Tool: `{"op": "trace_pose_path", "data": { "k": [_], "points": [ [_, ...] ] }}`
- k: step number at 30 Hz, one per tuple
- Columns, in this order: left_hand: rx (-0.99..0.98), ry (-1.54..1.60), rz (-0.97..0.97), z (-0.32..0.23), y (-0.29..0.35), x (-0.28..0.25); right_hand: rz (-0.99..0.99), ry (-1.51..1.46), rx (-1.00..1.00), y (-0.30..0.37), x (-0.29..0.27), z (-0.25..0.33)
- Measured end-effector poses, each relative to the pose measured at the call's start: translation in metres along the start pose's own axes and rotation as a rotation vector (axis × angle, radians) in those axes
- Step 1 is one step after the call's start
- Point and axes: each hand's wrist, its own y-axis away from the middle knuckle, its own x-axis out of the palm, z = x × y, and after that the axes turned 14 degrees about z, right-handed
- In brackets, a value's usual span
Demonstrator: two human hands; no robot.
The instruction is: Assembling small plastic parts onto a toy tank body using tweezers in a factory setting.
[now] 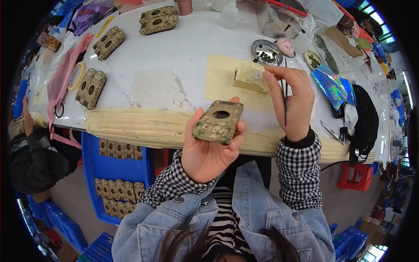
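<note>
My left hand (203, 155) holds up a camouflage toy tank hull (213, 129), its round hole facing upward. The fingers grip it from beneath and along the sides, just above the table's near edge. In my right hand (299, 94) a pair of dark tweezers (286, 107) hangs with its tips down. The thumb and forefinger of that hand are at a small white nozzle or cap (258, 75) on a tape-wrapped block (247, 80). Whether they pinch it is unclear. Beyond the block, a round dish (254, 46) contains small dark green pieces (266, 57).
More camouflage hulls (91, 88) stand at the table's left and back. A blue tray (90, 174) with rows of hulls lies below the left edge. Shiny foil (328, 85), a craft knife (330, 130) and a black strap (364, 118) are at right. Another person (39, 159) sits at left.
</note>
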Motion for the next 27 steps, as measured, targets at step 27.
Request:
{"op": "trace_pose_path", "data": {
  "k": [27],
  "points": [
    [-0.053, 0.082, -0.021, 0.013, 0.002, -0.003, 0.185, -0.888, 0.119, 0.032, -0.015, 0.058]
  ]
}}
